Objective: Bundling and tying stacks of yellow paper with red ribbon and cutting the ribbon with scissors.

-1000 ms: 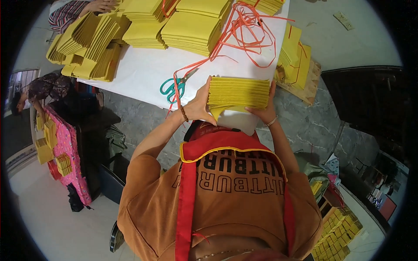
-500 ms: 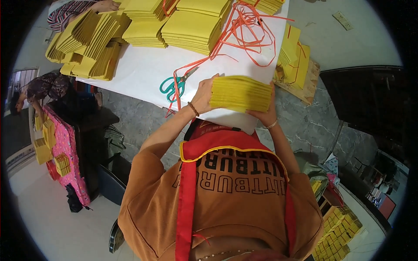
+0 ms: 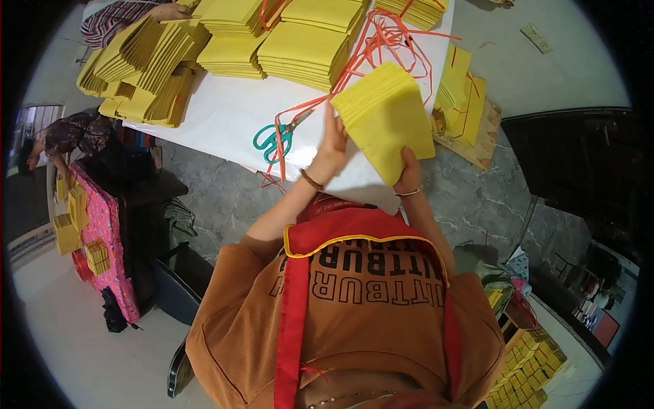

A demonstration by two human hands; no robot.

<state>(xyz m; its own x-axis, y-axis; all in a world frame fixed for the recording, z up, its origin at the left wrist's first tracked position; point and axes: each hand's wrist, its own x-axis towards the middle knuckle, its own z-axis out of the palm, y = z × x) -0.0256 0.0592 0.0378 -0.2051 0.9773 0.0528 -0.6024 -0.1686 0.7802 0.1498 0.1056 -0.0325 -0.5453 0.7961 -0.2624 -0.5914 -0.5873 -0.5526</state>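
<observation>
Seen from above, a person in an orange-brown top with red trim stands at a counter [image 3: 225,116] covered in white, both arms stretched forward. Beyond the hands, across the far part of the counter, lie several piles of flat yellow paper sheets [image 3: 306,44], and further to the left of them a fanned heap of folded yellow sheets [image 3: 139,71] spreads toward the counter's edge. A tangle of orange-red string [image 3: 381,34] trails from the far piles down toward the left hand. Just to the left of that hand, on the white surface, rests a pair of green-handled scissors [image 3: 274,138], lying partly over the string. To the right of the hands, small tied yellow bundles [image 3: 463,95] sit on a wooden board [image 3: 477,146] at the counter's end. The left hand [image 3: 334,146], with a bracelet at the wrist, has its fingers spread against the left edge of a thick yellow stack of sheets [image 3: 385,119] — the stack is lifted and tilted above the near edge of the counter, between the two hands. The right hand [image 3: 409,174], also wearing a bracelet, is closed around the stack's lower corner from beneath, thumb on the top face. At the far left, away from the hands, another person [image 3: 61,140] bends beside a pink patterned cloth [image 3: 102,238] bearing more yellow bundles.
</observation>
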